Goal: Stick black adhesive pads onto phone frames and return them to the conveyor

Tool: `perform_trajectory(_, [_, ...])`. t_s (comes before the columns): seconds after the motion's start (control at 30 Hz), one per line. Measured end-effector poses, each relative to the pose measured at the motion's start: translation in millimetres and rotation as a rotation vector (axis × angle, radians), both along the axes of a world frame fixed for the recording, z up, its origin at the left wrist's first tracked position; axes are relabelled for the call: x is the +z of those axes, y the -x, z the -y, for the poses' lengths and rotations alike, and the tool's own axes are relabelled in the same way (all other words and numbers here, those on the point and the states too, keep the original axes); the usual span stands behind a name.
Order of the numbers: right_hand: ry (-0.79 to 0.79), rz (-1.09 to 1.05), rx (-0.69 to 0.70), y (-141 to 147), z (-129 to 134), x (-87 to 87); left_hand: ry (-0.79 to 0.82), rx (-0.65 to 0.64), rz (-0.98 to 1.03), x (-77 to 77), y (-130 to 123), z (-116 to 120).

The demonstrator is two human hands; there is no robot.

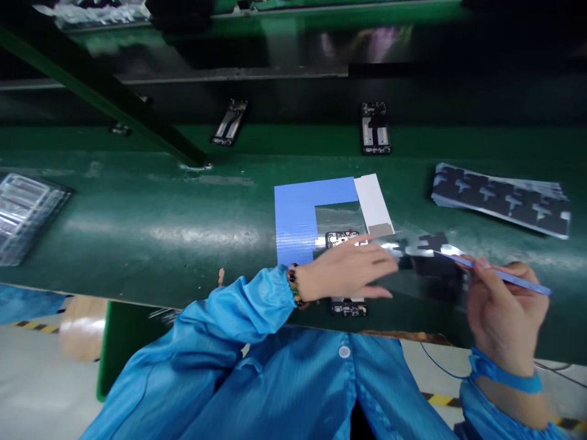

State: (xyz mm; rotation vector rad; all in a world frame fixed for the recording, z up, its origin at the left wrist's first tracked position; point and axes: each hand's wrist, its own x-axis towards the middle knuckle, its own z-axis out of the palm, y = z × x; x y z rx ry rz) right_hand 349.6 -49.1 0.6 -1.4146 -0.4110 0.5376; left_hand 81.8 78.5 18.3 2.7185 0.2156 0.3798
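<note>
Blue tweezers [525,281] pinched in right grip [507,305], black sticker [433,242] at tips; left grip [346,271] spread

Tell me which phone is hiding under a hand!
The phone nearest the blue coat: the left hand partly covers it. The other phones lie farther back, untouched.

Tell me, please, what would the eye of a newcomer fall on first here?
Probably the blue L-shaped sheet, mid-picture, vivid against the green bench. Next, at the right, the right hand holds pale blue tweezers, tips at a dark cut-out piece. Near the bench's front edge, the left hand spreads above an opened phone-like device.
</note>
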Motion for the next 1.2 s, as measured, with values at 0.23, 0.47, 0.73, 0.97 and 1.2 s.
perform_trajectory(0.23, [0.11, 0.048, 0.164, 76, -2, -7.0, 0.36, 0.294, 0.039, -9.1, 66, -41])
perform_trajectory(0.47, [0.071, 0.117, 0.224, 117, -17, -8.9, 0.424, 0.303, 0.075, -16.6, 65, -33])
perform_trajectory(0.73, [0.08, 0.196, 0.225, 128, -23, -9.8, 0.375, 0.345, 0.004, -12.0, 67, -29])
perform_trajectory(0.97, [0.056, 0.21, 0.226, 130, -23, -12.5, 0.372, 0.36, -0.013, -11.7, 66, -28])
perform_trajectory(1.2, [0.07, 0.24, 0.209, 134, -25, -9.8, 0.395, 0.36, -0.004, -11.6, 67, -28])
